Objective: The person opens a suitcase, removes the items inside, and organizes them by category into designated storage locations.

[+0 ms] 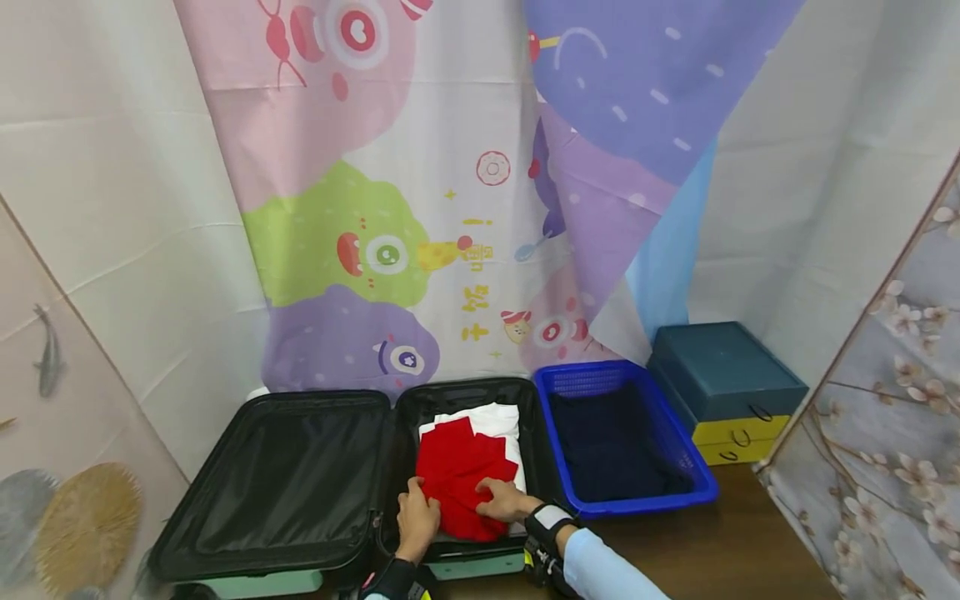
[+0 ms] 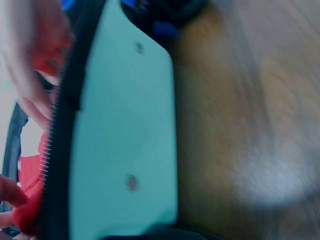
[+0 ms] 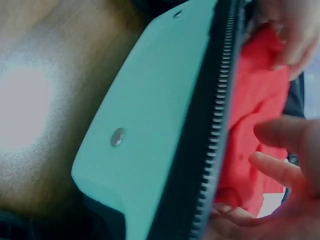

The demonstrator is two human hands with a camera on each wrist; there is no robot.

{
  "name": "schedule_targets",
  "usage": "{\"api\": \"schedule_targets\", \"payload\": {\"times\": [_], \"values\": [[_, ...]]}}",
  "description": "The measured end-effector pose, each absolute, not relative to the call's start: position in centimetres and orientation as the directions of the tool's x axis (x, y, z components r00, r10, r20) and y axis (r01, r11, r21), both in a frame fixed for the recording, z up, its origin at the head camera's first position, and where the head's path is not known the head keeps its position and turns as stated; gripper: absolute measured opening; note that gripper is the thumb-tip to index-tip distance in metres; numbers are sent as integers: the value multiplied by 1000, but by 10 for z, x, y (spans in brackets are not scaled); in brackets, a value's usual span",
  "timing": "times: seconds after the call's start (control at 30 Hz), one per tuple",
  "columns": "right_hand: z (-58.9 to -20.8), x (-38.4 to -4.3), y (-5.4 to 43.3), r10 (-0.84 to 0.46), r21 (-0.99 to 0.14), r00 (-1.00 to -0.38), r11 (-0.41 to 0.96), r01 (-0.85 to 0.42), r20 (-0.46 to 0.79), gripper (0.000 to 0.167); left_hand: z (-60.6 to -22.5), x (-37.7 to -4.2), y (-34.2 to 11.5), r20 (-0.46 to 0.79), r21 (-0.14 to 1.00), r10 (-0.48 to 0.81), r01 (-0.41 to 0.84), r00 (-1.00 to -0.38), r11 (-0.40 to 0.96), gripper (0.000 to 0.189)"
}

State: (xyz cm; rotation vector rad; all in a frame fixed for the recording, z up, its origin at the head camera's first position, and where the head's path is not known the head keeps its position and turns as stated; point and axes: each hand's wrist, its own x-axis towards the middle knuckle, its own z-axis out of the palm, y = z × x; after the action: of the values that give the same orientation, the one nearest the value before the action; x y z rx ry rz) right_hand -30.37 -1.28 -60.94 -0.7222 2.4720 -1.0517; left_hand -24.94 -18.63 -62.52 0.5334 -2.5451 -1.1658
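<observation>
A red garment (image 1: 459,471), creased on top, lies over a white garment (image 1: 501,421) inside the right half of an open black-lined suitcase (image 1: 551,467). At the red garment's near left side, my left hand (image 1: 417,517) pinches its edge, and red fabric shows between thumb and fingers in the right wrist view. My right hand (image 1: 506,502) rests on the near right part of the red garment. Its thumb and index finger (image 3: 275,167) are spread apart over the fabric; the other fingers sit low near the suitcase's zipper edge (image 3: 215,130), partly hidden.
The suitcase's other half, a black-lined lid (image 1: 285,475), lies open at left. Right of the suitcase stands a blue basket (image 1: 637,506) with dark cloth (image 1: 615,442). Stacked dark-green and yellow boxes (image 1: 727,375) stand at the back right, on the brown wooden table (image 1: 742,542).
</observation>
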Motion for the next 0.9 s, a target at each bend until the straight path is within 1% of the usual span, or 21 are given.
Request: {"api": "schedule_targets", "payload": {"times": [0.1,0.17,0.27,0.33,0.4,0.53,0.6,0.73,0.9], "values": [[-612,-305,-11,-540,-754,-838,582,-305,-78,17,-614,-249,-185,35,823,-411,-207,-911,530,43],[-611,-308,-8,-505,-787,-862,551,-277,-50,10,-606,-247,-185,-7,842,-397,-220,-918,493,45],[-608,-311,-4,-447,-844,-894,489,-220,-26,6,-601,-243,-186,-55,842,-375,-245,-925,481,44],[-605,-312,-3,-421,-866,-906,467,-178,-41,10,-600,-242,-187,-101,836,-358,-274,-928,475,42],[-605,-312,-2,-421,-869,-903,476,-137,-89,17,-601,-240,-188,-145,827,-340,-303,-929,474,41],[-607,-311,-1,-470,-876,-857,480,-49,-209,31,-602,-239,-187,-223,809,-315,-355,-922,468,45],[-608,-311,-1,-501,-882,-835,470,-42,-226,34,-602,-239,-186,-237,810,-312,-364,-920,460,47],[-605,-313,1,-547,-888,-814,450,-92,-193,38,-596,-241,-182,-199,829,-320,-333,-926,449,47],[-595,-316,5,-569,-863,-811,470,-186,-135,42,-586,-246,-173,-87,844,-334,-247,-939,475,45]]}}
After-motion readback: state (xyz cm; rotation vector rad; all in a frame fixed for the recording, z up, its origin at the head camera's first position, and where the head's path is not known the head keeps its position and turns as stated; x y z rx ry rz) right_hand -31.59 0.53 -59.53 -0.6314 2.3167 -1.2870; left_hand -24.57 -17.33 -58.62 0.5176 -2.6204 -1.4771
